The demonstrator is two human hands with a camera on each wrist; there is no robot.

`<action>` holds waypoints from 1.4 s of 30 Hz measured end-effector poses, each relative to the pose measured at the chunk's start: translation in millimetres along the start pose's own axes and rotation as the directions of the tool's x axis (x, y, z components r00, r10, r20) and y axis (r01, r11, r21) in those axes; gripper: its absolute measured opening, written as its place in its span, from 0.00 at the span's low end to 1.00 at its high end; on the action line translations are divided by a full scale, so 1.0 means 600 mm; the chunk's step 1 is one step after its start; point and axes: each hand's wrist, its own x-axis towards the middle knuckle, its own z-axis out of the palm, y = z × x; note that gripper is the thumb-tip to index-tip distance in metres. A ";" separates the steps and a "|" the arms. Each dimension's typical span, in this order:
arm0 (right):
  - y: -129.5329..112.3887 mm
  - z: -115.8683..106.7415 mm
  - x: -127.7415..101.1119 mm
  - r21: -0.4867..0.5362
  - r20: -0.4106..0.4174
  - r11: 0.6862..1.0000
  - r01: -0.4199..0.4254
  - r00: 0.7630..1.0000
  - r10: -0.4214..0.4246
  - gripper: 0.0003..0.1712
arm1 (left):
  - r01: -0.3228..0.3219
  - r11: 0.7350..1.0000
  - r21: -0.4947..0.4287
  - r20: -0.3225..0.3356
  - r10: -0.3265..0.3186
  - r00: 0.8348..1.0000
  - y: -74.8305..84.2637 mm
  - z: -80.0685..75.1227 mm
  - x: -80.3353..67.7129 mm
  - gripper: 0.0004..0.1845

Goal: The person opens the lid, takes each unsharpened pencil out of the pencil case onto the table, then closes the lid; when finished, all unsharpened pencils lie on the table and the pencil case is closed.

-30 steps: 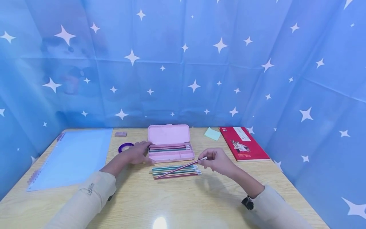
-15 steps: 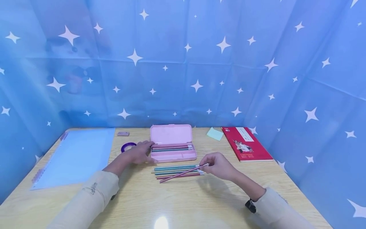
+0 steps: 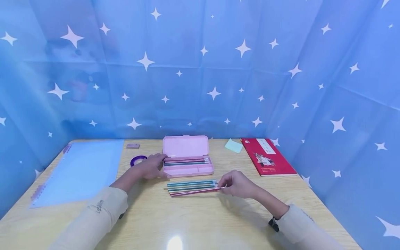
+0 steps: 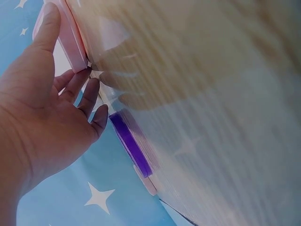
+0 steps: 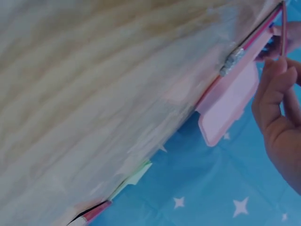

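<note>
An open pink pencil case (image 3: pixel 185 146) lies across the back of the table, with several pencils (image 3: pixel 184 163) in its rear compartment. My left hand (image 3: pixel 152 167) holds the case's left end, thumb near the front and fingers toward the back, as the left wrist view also shows. In front of the case lies a row of several pencils (image 3: pixel 190 184), mostly teal, with white-tipped ends to the right. My right hand (image 3: pixel 239 184) pinches a red-pink pencil (image 3: pixel 195 192) by its right end. That pencil lies low along the row's near side; whether it touches the table I cannot tell.
A purple tape roll (image 3: pixel 137 160) sits beside my left hand, an eraser (image 3: pixel 132 146) behind it. A large pale-blue notebook (image 3: pixel 81 170) covers the left side. Green sticky notes (image 3: pixel 233 146) and a red book (image 3: pixel 268 158) lie at the back right. A star-patterned curtain (image 3: pixel 187 69) encloses the table.
My right hand has lowered the red-pink pencil and brought it nearer to parallel with the row, where before it slanted across the others. The left hand stays on the case.
</note>
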 end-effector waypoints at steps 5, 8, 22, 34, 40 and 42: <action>0.008 0.000 0.005 -0.017 0.016 0.999 -0.033 0.999 0.033 0.04 | 0.006 1.000 0.001 0.005 -0.006 1.000 0.002 -0.001 -0.003 0.56; 0.012 0.001 0.010 -0.032 0.013 0.999 -0.032 0.999 0.033 0.03 | 0.006 1.000 0.013 -0.004 -0.006 1.000 0.002 -0.003 -0.004 0.55; 0.022 0.011 0.017 -0.066 0.001 0.997 -0.035 0.999 0.035 0.04 | -0.007 1.000 0.006 -0.002 0.007 1.000 0.001 0.002 -0.002 0.54; 0.026 0.015 0.020 -0.090 -0.018 0.995 -0.030 0.999 0.029 0.05 | -0.024 1.000 -0.002 0.006 0.024 1.000 0.004 -0.002 -0.002 0.56; 0.025 0.017 0.020 -0.099 -0.013 0.994 -0.046 0.999 0.045 0.05 | -0.022 1.000 -0.002 0.007 0.022 1.000 0.003 -0.001 0.000 0.56; 0.025 0.016 0.020 -0.105 -0.015 0.993 -0.048 0.999 0.047 0.05 | -0.023 1.000 0.000 0.006 0.023 1.000 0.003 -0.001 0.000 0.55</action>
